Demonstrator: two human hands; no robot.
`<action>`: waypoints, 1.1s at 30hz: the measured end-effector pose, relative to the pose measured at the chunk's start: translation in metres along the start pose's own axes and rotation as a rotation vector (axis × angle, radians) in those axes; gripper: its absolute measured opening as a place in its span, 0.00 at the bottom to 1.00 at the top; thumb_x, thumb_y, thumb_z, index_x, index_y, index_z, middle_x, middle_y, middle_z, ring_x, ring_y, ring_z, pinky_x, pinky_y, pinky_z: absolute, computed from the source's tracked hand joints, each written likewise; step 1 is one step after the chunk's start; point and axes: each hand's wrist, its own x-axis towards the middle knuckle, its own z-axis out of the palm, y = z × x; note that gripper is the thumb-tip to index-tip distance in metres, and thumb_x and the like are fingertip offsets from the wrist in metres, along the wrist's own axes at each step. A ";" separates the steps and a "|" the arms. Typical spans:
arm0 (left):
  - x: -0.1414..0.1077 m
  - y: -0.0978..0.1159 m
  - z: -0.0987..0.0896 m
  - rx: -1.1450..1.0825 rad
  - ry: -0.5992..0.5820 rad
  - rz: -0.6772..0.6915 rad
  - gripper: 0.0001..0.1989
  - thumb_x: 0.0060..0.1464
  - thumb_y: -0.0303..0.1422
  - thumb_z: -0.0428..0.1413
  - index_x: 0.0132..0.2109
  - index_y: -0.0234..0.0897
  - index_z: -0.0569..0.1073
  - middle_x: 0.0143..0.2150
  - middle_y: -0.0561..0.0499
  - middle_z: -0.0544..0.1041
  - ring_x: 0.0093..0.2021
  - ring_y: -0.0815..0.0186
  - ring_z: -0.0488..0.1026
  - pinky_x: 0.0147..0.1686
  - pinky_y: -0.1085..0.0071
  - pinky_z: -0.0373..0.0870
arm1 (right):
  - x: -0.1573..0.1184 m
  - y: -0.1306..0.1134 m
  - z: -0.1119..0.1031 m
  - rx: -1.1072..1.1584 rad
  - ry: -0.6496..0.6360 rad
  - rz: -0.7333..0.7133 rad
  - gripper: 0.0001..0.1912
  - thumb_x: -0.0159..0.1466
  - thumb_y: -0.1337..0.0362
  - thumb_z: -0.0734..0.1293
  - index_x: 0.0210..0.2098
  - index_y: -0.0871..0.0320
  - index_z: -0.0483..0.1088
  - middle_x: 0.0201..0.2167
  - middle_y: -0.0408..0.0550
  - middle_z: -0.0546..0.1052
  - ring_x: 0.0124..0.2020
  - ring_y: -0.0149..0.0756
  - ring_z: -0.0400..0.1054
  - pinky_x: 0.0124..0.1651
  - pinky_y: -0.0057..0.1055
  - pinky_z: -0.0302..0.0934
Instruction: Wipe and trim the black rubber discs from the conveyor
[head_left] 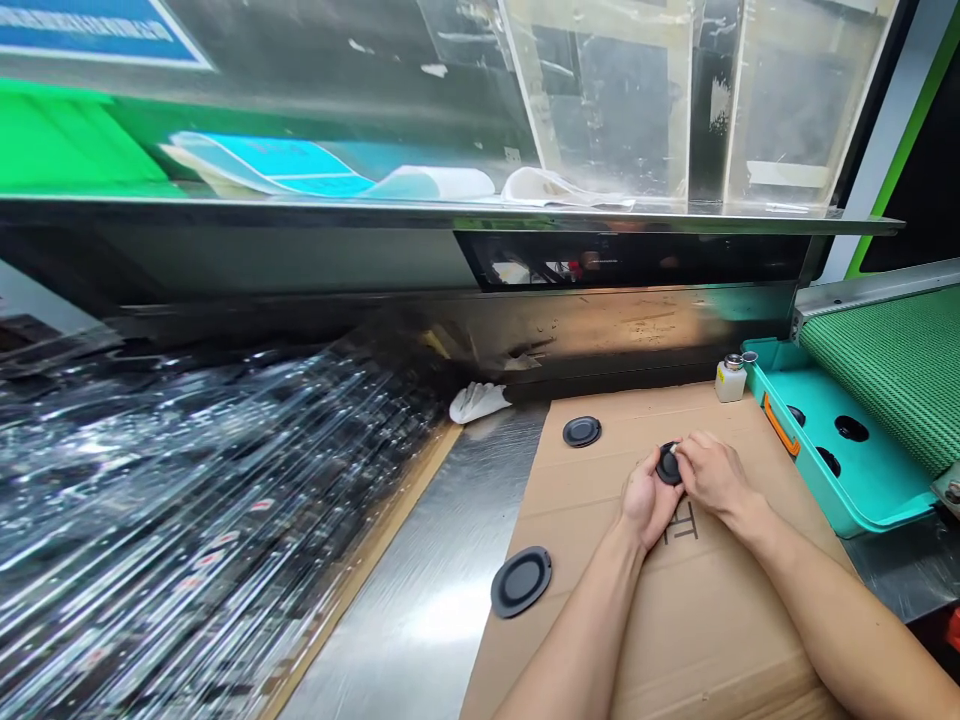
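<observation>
Black rubber-edged disc (pixel 668 465) gripped between half-closed left hand (pixel 649 500) and right hand (pixel 712 475), two more discs (pixel 582 431) done lying on the cardboard sheet (pixel 720 620), three dark rounds (pixel 851 428) left in the teal tray (pixel 877 490).

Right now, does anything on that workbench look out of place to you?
The black disc near the left hand looks odd: it overhangs the cardboard sheet's edge onto the steel bench, while the other disc sits fully on the cardboard.

Left of the left hand (pixel 649 497) lies a steel counter (pixel 420 620) (scratched, glaring), and ahead runs a dark metal shelf (pixel 450 212) below acrylic panels (pixel 615 100).
</observation>
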 end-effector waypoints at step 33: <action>-0.002 0.030 -0.003 0.174 0.111 0.081 0.23 0.65 0.47 0.47 0.40 0.29 0.73 0.33 0.41 0.78 0.26 0.66 0.76 0.25 0.73 0.73 | -0.007 -0.003 -0.034 0.200 -0.279 -0.147 0.09 0.66 0.65 0.67 0.29 0.54 0.75 0.30 0.44 0.77 0.31 0.33 0.67 0.35 0.28 0.55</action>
